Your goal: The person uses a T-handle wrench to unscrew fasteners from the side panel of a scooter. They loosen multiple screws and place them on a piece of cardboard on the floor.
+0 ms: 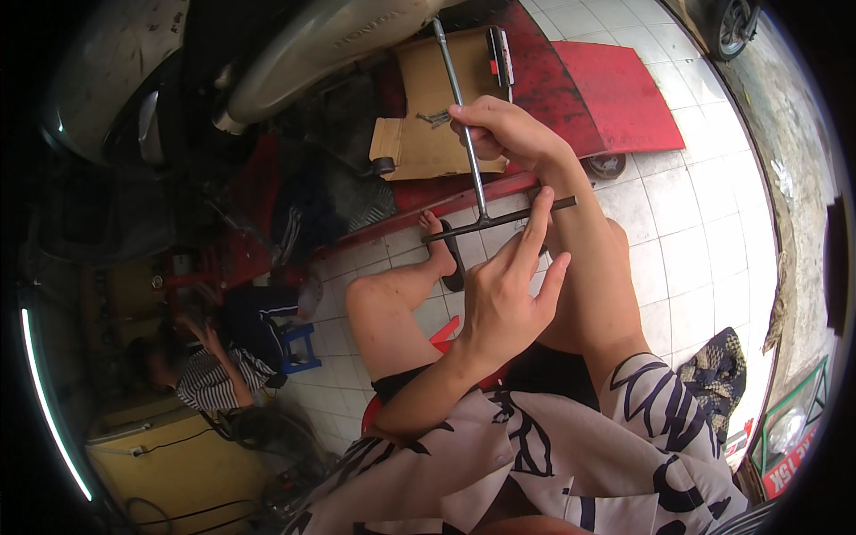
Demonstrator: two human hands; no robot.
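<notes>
Slanting away from the person, a T-shaped metal wrench (pixel 473 174) runs through the right hand (pixel 506 131), its far end up beside a smooth, curved, pale silver motorbike panel (pixel 312 55), its crossbar down at the left hand (pixel 506 299). And look at that right hand: thumb and fingers are clamped round the slim shaft, with small grey metal bolts (pixel 437 119) poking out at the fingertips! Over on the left, fingers stretch out, thumb well apart, index finger laid along the dark bar; how firmly it presses, I can't tell. Bright, polished shaft, dull round crossbar! Behind them, creased brown cardboard (pixel 423 76) lies flat on a scuffed red metal platform (pixel 624 98), above glossy white floor tiles (pixel 664 214).
</notes>
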